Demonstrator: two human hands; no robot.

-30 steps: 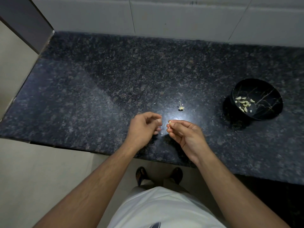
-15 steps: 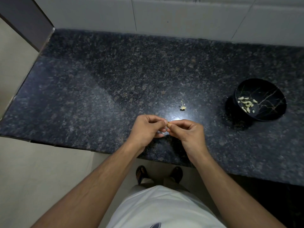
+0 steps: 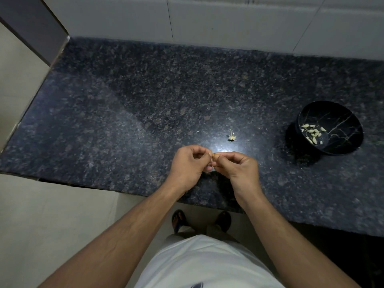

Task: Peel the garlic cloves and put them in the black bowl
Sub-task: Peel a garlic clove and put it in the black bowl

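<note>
My left hand (image 3: pixel 188 166) and my right hand (image 3: pixel 241 168) meet fingertip to fingertip above the front of the dark granite counter (image 3: pixel 124 113). Between them both pinch a small garlic clove (image 3: pixel 214 156), mostly hidden by the fingers. The black bowl (image 3: pixel 340 140) with gold veins stands on the counter to the right, well apart from my hands. Several peeled cloves (image 3: pixel 312 133) lie inside it on its left side.
A bare garlic stem and root piece (image 3: pixel 232 137) lies on the counter just beyond my hands. Tiny skin flakes are scattered near the bowl. A white tiled wall (image 3: pixel 228 23) runs along the back. The counter's front edge is right below my wrists.
My hands were a small gap apart one second ago; they have come together and now both pinch the clove. The bowl and the stem piece stay put.
</note>
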